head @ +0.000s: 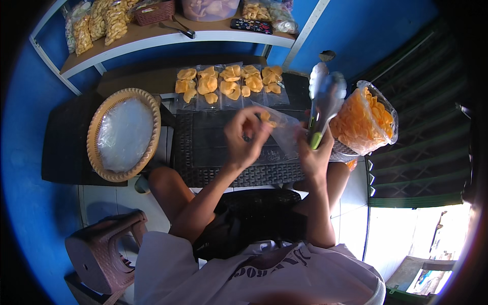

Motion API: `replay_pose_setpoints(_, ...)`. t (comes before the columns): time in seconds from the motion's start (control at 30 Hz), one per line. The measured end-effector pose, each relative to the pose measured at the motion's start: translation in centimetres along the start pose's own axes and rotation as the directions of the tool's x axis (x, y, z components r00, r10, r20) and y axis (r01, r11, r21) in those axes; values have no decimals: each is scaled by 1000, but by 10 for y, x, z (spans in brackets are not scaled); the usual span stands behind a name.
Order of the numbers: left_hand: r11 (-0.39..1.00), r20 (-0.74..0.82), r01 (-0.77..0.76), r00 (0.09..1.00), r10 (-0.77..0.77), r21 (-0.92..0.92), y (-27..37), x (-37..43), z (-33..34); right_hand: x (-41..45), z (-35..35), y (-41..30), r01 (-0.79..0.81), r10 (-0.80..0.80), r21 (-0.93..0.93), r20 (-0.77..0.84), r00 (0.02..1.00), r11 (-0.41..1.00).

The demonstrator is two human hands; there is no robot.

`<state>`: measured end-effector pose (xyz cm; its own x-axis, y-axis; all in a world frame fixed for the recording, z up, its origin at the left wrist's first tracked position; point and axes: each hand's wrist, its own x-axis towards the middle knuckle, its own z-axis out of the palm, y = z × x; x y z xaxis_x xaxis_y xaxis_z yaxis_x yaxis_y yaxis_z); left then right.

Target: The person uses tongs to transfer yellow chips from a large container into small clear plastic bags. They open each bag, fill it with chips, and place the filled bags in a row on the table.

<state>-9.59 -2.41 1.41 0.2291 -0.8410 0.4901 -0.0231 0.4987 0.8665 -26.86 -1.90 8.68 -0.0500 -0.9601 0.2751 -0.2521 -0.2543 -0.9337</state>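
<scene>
My left hand [248, 133] is closed at the fingertips on the edge of a clear plastic bag [284, 137] above the black woven table [236, 175]. Small orange crackers [268, 119] show at the bag's upper end, beside those fingers. In my right hand [315, 150] are metal tongs [324, 103] with green grips, pointing away from me and blurred; whether this hand also touches the bag cannot be told. Beyond my hands lies a row of clear bags of crackers [230, 85]. A large open bag of orange crackers [362, 120] stands close to the right of the tongs.
At left a woven basket [91, 145] holds a stack of clear plastic bags [126, 133]. The shelf [213, 36] above bears snack bags [116, 23], another pair of tongs [177, 28], a phone [251, 26] and a tub [209, 9]. A plastic stool [95, 255] is at lower left.
</scene>
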Motion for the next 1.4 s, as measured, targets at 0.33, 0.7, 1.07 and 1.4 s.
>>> replay_pose_setpoints(0.33,532,612,639,747,-259,-555,-16,24,-16,18,-39,-3,-317,344,490,36,938,812)
replay_pose_setpoints(0.7,624,602,651,724,-337,-433,-14,19,-18,-4,-66,-4,-219,223,105,-31,974,970)
replay_pose_setpoints(1.07,395,473,607,790,-390,-690,-45,14,-31,3,-162,-10,-190,151,-159,-230,961,969)
replay_pose_setpoints(1.4,329,523,599,799,-296,-730,-47,19,-27,94,-293,-57,-175,-77,-984,-171,982,-37)
